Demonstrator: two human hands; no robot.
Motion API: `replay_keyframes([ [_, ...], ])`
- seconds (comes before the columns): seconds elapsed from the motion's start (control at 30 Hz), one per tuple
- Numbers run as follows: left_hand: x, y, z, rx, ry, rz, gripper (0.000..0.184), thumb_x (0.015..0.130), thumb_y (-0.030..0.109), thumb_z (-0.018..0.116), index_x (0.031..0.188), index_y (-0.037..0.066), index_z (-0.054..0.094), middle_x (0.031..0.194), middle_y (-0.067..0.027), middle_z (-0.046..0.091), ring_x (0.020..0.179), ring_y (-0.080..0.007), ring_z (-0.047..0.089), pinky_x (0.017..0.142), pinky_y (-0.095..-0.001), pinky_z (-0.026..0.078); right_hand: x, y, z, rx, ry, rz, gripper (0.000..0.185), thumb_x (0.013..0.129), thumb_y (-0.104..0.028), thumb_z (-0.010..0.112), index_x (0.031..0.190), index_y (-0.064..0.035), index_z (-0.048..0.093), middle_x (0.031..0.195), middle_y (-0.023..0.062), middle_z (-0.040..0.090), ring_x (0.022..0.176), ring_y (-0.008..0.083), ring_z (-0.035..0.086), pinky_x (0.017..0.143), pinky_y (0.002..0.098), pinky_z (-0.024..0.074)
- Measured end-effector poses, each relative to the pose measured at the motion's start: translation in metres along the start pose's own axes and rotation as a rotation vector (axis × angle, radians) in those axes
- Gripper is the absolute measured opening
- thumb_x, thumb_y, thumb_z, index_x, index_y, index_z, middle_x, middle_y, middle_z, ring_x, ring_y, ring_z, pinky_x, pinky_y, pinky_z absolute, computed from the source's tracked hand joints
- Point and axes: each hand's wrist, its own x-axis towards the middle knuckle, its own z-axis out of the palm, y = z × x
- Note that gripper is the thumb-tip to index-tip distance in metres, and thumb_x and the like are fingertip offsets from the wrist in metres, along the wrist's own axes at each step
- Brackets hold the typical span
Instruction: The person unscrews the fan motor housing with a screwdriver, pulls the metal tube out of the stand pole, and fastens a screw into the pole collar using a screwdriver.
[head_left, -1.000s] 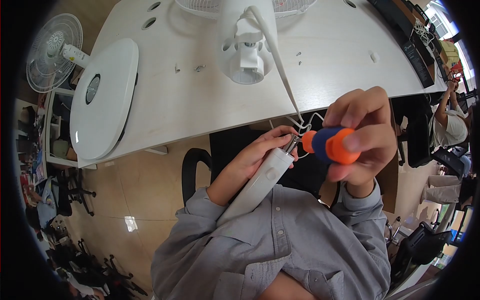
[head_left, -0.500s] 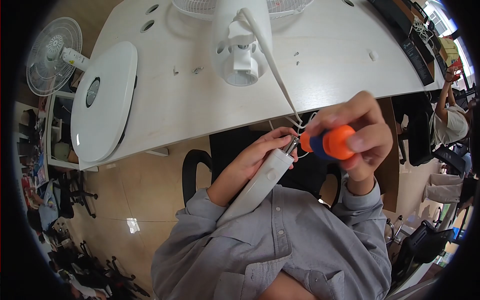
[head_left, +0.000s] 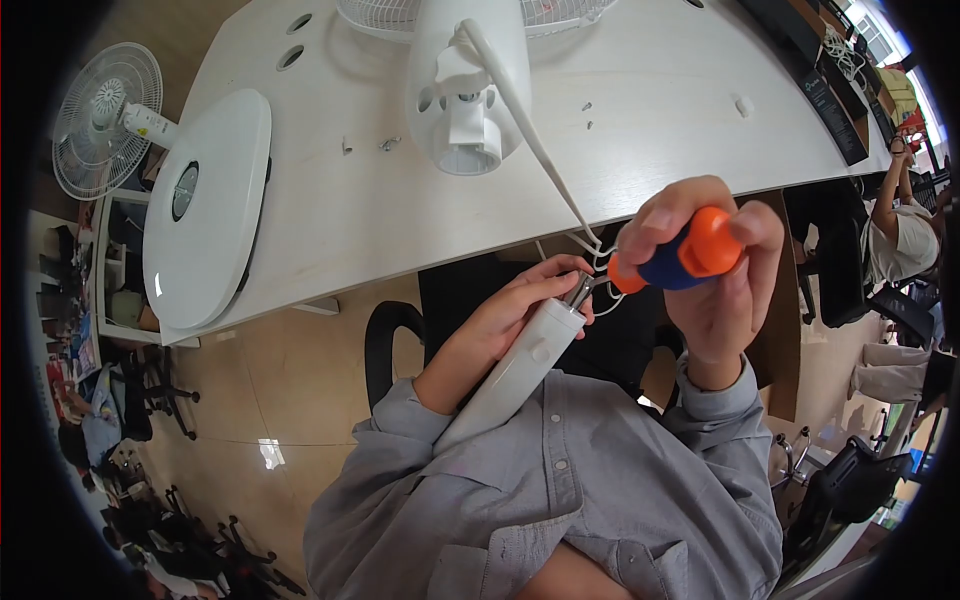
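My right hand (head_left: pixel 715 270) grips an orange and blue screwdriver (head_left: pixel 677 258), its tip at the metal end (head_left: pixel 580 290) of a white pole (head_left: pixel 520 370). Around the top of that pole my left hand (head_left: pixel 520 305) is wrapped, with fingertips by the metal end. The pole's lower part leans against the grey shirt. A white cable (head_left: pixel 545 150) runs from the fan body (head_left: pixel 470 90) on the table down behind my hands. The exact contact of the screwdriver tip is too small to tell.
On the white table (head_left: pixel 330 210) lie a round white base (head_left: pixel 210 210) at the left and small screws (head_left: pixel 390 144) near the fan body. Another fan (head_left: pixel 108 120) stands at the far left. A black chair (head_left: pixel 385 340) is under the table edge. A person (head_left: pixel 905 235) is at the right.
My right hand has turned around the screwdriver handle and its fingers have shifted their grip. The left hand and pole stay nearly still. The fan body appears slightly further left in view.
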Motion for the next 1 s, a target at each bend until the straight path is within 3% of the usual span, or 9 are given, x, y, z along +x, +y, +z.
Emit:
replay_keyframes([
  [0.17, 0.001, -0.002, -0.005, -0.011, -0.057, 0.018, 0.026, 0.104, 0.022, 0.060, 0.126, 0.009, 0.056, 0.094, -0.0138, 0.067, 0.086, -0.0228, 0.070, 0.072, -0.0370, 0.061, 0.005, -0.009, -0.001, 0.095, 0.115, -0.126, 0.035, 0.111, -0.029, 0.036, 0.141, -0.0126, 0.043, 0.112, 0.0257, 0.058, 0.088, 0.0261, 0.064, 0.074, 0.0376, 0.0568],
  [0.27, 0.000, -0.003, -0.004, -0.020, -0.049, 0.016, 0.026, 0.103, 0.022, 0.060, 0.126, 0.009, 0.056, 0.094, -0.0135, 0.067, 0.086, -0.0232, 0.070, 0.072, -0.0370, 0.062, 0.012, -0.030, 0.004, -0.053, 0.114, -0.100, 0.031, 0.108, -0.035, 0.049, 0.128, -0.0137, 0.056, 0.101, 0.0167, 0.059, 0.075, 0.0204, 0.060, 0.064, 0.0321, 0.0538],
  [0.3, 0.001, -0.003, -0.005, -0.019, -0.055, 0.018, 0.026, 0.103, 0.022, 0.061, 0.126, 0.009, 0.056, 0.094, -0.0135, 0.067, 0.086, -0.0234, 0.070, 0.072, -0.0368, 0.062, 0.011, -0.040, -0.001, -0.178, 0.046, -0.061, 0.026, 0.106, -0.032, 0.052, 0.126, -0.0164, 0.058, 0.101, 0.0148, 0.058, 0.071, 0.0172, 0.056, 0.059, 0.0290, 0.0509],
  [0.4, 0.001, -0.003, -0.004, -0.026, -0.055, 0.024, 0.026, 0.103, 0.022, 0.061, 0.126, 0.009, 0.057, 0.096, -0.0124, 0.067, 0.087, -0.0236, 0.071, 0.072, -0.0372, 0.063, 0.015, -0.059, 0.005, -0.736, -0.137, 0.158, 0.033, 0.079, -0.036, 0.086, 0.096, -0.0111, 0.073, 0.080, 0.0068, 0.065, 0.064, 0.0148, 0.062, 0.052, 0.0270, 0.0482],
  [0.47, -0.001, -0.002, -0.002, -0.042, -0.030, 0.019, 0.026, 0.103, 0.022, 0.061, 0.126, 0.009, 0.057, 0.099, -0.0112, 0.067, 0.088, -0.0235, 0.072, 0.072, -0.0380, 0.064, 0.001, -0.039, 0.005, -0.890, -0.301, 0.290, 0.041, 0.070, -0.034, 0.090, 0.097, -0.0083, 0.073, 0.086, 0.0076, 0.066, 0.065, 0.0196, 0.066, 0.054, 0.0308, 0.0497],
  [0.57, -0.001, -0.002, -0.001, -0.072, -0.003, 0.007, 0.026, 0.104, 0.022, 0.060, 0.126, 0.009, 0.057, 0.105, -0.0092, 0.067, 0.090, -0.0231, 0.073, 0.072, -0.0395, 0.064, -0.021, -0.023, -0.003, -1.103, -0.492, 0.462, 0.039, 0.071, -0.028, 0.089, 0.098, -0.0069, 0.072, 0.089, 0.0061, 0.066, 0.067, 0.0240, 0.066, 0.055, 0.0330, 0.0505],
  [0.67, -0.001, -0.005, -0.004, -0.082, -0.018, 0.013, 0.025, 0.105, 0.021, 0.059, 0.127, 0.009, 0.056, 0.108, -0.0086, 0.066, 0.091, -0.0230, 0.072, 0.073, -0.0402, 0.065, -0.030, -0.015, -0.003, -1.131, -0.507, 0.434, 0.022, 0.081, -0.018, 0.080, 0.089, -0.0029, 0.066, 0.085, 0.0059, 0.060, 0.065, 0.0235, 0.064, 0.053, 0.0361, 0.0474],
  [0.87, -0.001, -0.004, -0.005, -0.068, -0.066, 0.024, 0.025, 0.105, 0.020, 0.058, 0.127, 0.009, 0.056, 0.107, -0.0113, 0.065, 0.094, -0.0250, 0.071, 0.073, -0.0397, 0.063, -0.035, -0.007, -0.004, -1.164, -0.575, 0.432, 0.018, 0.074, -0.009, 0.077, 0.085, -0.0022, 0.064, 0.085, 0.0067, 0.061, 0.065, 0.0240, 0.065, 0.054, 0.0354, 0.0492],
  [1.0, 0.000, -0.004, -0.005, -0.103, -0.074, 0.029, 0.025, 0.104, 0.018, 0.058, 0.127, 0.010, 0.056, 0.105, -0.0129, 0.066, 0.095, -0.0274, 0.070, 0.074, -0.0410, 0.062, -0.039, -0.005, -0.008, -1.046, -0.497, 0.443, 0.019, 0.072, -0.005, 0.077, 0.088, -0.0038, 0.067, 0.084, 0.0083, 0.064, 0.070, 0.0267, 0.068, 0.057, 0.0375, 0.0510],
])
